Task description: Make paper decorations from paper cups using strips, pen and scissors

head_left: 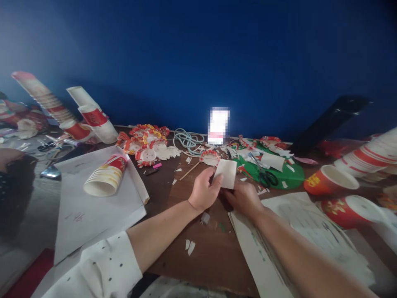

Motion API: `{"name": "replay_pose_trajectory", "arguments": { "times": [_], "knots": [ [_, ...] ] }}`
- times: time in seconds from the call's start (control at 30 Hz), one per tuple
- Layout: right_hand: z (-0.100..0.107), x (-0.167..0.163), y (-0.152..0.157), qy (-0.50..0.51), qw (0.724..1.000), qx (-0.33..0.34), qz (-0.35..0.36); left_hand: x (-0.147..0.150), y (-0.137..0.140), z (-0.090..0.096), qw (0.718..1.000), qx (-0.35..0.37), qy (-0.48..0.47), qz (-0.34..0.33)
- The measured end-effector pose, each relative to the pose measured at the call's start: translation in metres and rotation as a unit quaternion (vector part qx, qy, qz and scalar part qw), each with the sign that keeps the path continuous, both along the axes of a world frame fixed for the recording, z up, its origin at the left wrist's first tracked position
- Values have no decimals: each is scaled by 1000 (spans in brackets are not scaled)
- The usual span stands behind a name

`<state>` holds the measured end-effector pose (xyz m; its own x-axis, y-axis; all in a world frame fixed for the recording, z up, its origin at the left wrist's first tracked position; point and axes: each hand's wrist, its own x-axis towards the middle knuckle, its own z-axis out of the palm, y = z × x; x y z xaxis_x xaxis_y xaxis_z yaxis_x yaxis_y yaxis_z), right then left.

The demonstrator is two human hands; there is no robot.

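Note:
My left hand (204,189) holds a small off-white piece of paper or card (226,174) upright, its thumb pressed on the near face. Close by on the right, my right hand (246,198) is closed just below the card's lower right corner. Its fingertips are hidden, so what they grip does not show. Behind the card lies a round paper piece with a red and white rim (210,157), and a thin wooden stick (190,171) lies beside it. White paper scraps (190,247) are scattered on the brown table (173,265).
Scissors (267,177) lie on a green sheet (291,176) at right. Paper cups (107,176) rest on a white box lid (93,223) at left; more cups (331,180) stand right. Decorated paper pieces (147,142), a coiled cord (187,140) and a bright blurred screen (218,126) line the back.

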<state>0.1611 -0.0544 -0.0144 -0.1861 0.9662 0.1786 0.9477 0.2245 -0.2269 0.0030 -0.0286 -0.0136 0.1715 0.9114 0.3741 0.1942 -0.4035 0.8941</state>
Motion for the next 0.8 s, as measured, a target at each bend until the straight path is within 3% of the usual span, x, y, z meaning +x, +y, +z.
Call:
{"name": "replay_pose_trajectory", "arguments": {
  "times": [0.2,0.33,0.47,0.53,0.67,0.8],
  "knots": [
    [-7,0,1,41,999,25,9,-9,5,-10,1000,-7,-8,29],
    [-6,-1,1,73,997,32,12,-16,11,-8,995,-44,-65,60],
    [-4,0,1,124,991,51,13,-32,24,13,964,-102,-219,113],
    [-5,1,2,147,987,65,6,-44,29,32,940,-87,-300,135],
    [-6,2,2,152,984,88,2,-69,26,67,914,-41,-360,181],
    [-5,0,1,162,984,81,-4,-80,8,64,909,-27,-362,205]
  ]
}}
